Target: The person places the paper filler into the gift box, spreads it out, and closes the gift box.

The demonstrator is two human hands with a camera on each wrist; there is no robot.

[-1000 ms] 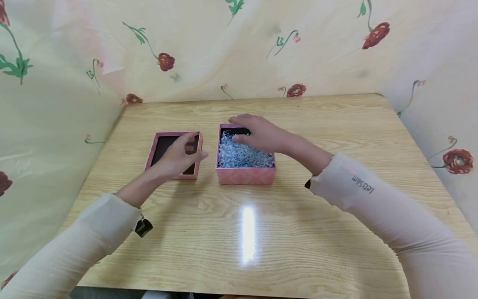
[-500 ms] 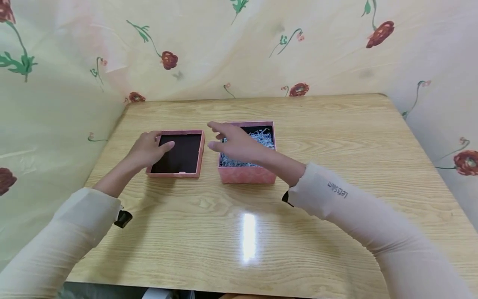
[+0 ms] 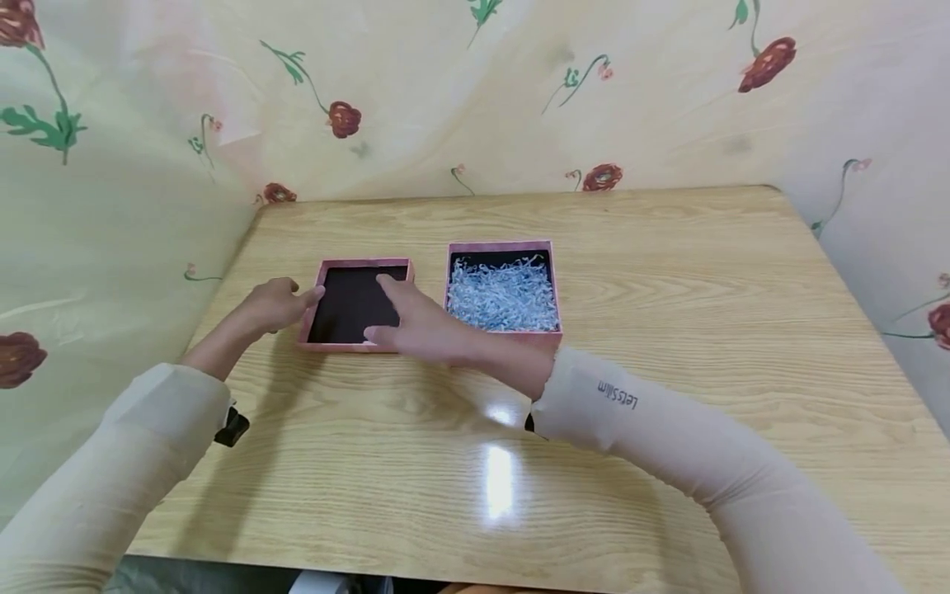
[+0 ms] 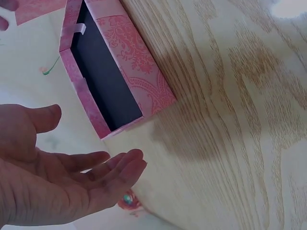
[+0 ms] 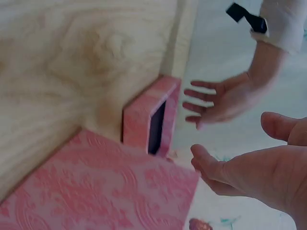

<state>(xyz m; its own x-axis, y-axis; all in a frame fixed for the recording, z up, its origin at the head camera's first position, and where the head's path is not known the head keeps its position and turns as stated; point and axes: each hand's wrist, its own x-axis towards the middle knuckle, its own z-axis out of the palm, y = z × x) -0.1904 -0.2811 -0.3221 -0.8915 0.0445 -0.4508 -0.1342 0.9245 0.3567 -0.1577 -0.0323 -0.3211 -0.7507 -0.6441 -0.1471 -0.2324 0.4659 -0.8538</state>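
Observation:
A shallow pink box lid (image 3: 345,309) with a black inside lies hollow side up on the left of the table. At its left edge is my left hand (image 3: 275,305), fingers loosely spread; in the left wrist view that hand (image 4: 72,177) stands apart from the patterned lid (image 4: 139,57). My right hand (image 3: 426,322) reaches over the lid's right side, thumb and fingers apart, holding nothing. Right of the lid stands a deeper pink box (image 3: 540,337), filled with blue shredded paper (image 3: 500,293). The right wrist view shows the patterned side of the box (image 5: 110,187).
Both boxes stand on a wood-grain table (image 3: 668,289). Behind it and along its sides hangs a cream flower-printed sheet (image 3: 416,91). A black wrist strap piece (image 3: 232,427) hangs below the left sleeve.
My right hand has moved left from above the deep box to the lid's right side. The left hand has moved from over the lid to its left edge. Both boxes stay put.

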